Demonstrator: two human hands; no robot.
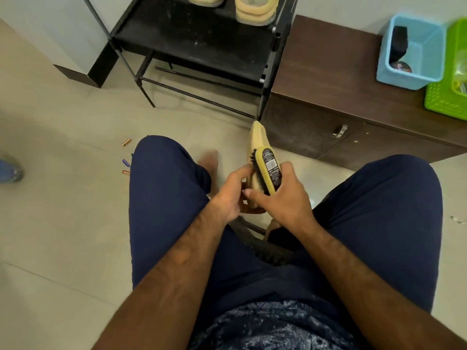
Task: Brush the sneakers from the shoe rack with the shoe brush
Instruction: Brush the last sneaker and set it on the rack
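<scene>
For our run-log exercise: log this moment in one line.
left hand: holds tan fabric sneaker | right hand: grips yellow-backed black-bristle shoe brush on sneaker | black metal shoe rack: holds tan shoes

The shoe rack stands ahead with two sneakers on its shelf. A cabinet stands just right of it, bearing one basket and a second basket just right of that. Nearer the person, the left hand holds a third sneaker, with the shoe brush in the right hand against its right side
</scene>
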